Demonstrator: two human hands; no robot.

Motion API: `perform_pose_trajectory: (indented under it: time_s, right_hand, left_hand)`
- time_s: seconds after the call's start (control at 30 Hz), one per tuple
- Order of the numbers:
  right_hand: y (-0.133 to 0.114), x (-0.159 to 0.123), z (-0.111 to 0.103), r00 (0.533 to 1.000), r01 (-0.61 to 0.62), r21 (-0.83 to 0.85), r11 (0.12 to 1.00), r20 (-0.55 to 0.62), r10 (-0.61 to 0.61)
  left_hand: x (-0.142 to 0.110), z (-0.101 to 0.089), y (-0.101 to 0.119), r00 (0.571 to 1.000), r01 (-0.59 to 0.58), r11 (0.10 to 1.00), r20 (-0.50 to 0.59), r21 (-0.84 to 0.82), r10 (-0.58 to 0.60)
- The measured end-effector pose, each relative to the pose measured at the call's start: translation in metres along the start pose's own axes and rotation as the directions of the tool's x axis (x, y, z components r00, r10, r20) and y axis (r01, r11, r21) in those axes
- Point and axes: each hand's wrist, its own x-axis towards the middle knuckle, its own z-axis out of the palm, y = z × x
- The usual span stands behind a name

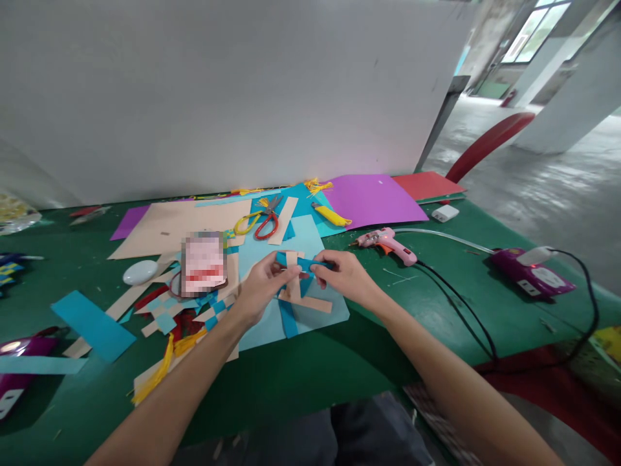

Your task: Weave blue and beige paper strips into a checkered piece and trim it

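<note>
Both hands are over a pale blue sheet (262,327), working on interlaced paper strips. My left hand (262,285) pinches the crossing of a beige paper strip (292,272) and a blue paper strip (306,264). The blue strip's right end is between the thumb and fingers of my right hand (342,268). Below the crossing, another beige strip (310,303) sticks out to the right, and a blue strip end (289,320) points toward me. How the strips pass over each other behind the fingers is partly hidden.
Scissors (266,223) and a yellow box cutter (332,215) lie beyond the hands. To the right are a pink glue gun (388,243) with its cord and a purple power strip (531,275). Paper scraps, yellow tassels (167,369) and a white oval object (140,272) lie left.
</note>
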Motion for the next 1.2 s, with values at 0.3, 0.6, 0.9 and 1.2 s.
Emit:
perform_pose_trajectory:
  time_s: [0.3,0.6,0.9,1.2]
  right_hand:
    - [0.002,0.001,-0.009,0.998,-0.01,0.132,0.991,-0.053,0.017]
    - [0.0,-0.001,-0.003,0.978,-0.204,0.616,0.761,0.106,0.177]
    - [0.007,-0.001,0.016,0.981,-0.183,0.692,0.698,0.079,0.179]
    - [0.004,-0.002,0.014,0.982,-0.157,0.691,0.706,0.03,0.189]
  left_hand:
    - [-0.001,-0.001,0.001,0.991,-0.077,0.996,-0.103,0.049,0.081]
    - [-0.001,-0.001,-0.001,0.987,-0.095,0.995,-0.129,0.025,0.098]
    - [-0.002,0.001,-0.003,0.986,-0.096,0.995,-0.133,0.01,0.097]
    - [-0.001,0.001,-0.002,0.988,-0.11,0.991,-0.105,0.074,0.117]
